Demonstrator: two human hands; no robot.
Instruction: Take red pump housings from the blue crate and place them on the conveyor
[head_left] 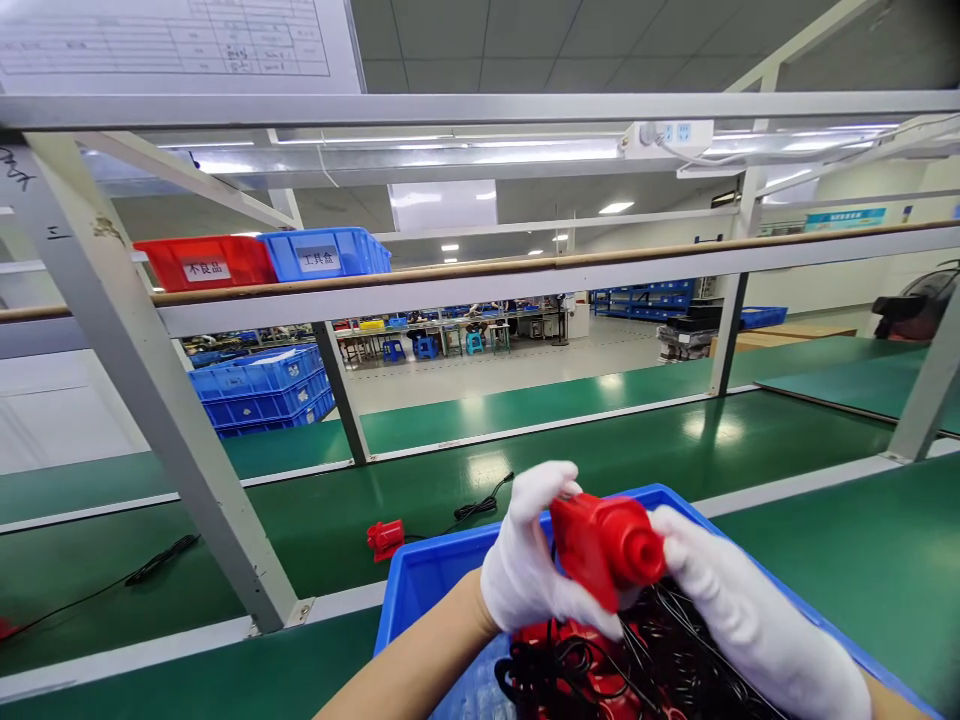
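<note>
So there's this red plastic plug part [606, 545] held up just over a blue bin [431, 585], with both white-gloved hands wrapped on it, left hand [529, 560] gripping the back end, right hand [731, 600] closed round the front and underside. The bin's full of more red parts tangled in black cables [637, 665]. Another red part with cable [385, 537] lies further out on the green worktop [825, 560]. Red and blue crates [266, 258] sit on the shelf up top.

Red bin [171, 258] label reads 不良品 — blue bin [352, 250] label reads 工具盒.
</note>
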